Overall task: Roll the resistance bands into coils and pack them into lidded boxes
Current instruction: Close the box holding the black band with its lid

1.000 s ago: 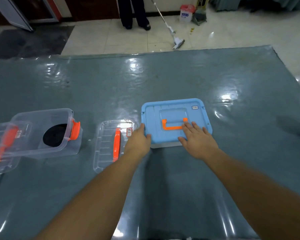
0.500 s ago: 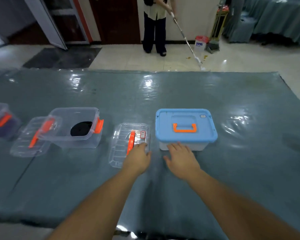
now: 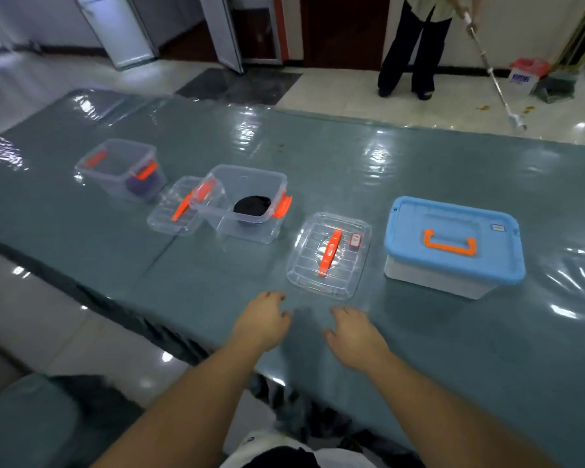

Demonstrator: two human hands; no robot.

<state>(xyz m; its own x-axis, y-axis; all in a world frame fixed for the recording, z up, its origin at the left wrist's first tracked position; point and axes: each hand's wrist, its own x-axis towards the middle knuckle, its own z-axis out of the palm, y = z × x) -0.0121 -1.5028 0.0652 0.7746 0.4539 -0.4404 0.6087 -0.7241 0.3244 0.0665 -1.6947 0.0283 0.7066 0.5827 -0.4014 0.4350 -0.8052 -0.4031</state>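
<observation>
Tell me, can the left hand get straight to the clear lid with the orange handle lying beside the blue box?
Probably yes. The left hand hovers open just short of the clear lid, and only bare table lies between them; the right hand sits to the side, not across the path.

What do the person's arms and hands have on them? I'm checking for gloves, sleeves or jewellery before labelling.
Nothing shows on them. The left hand and right hand are bare, with no gloves, rings or watch visible. Both forearms are uncovered to the frame's lower edge, so no sleeves are in view.
</observation>
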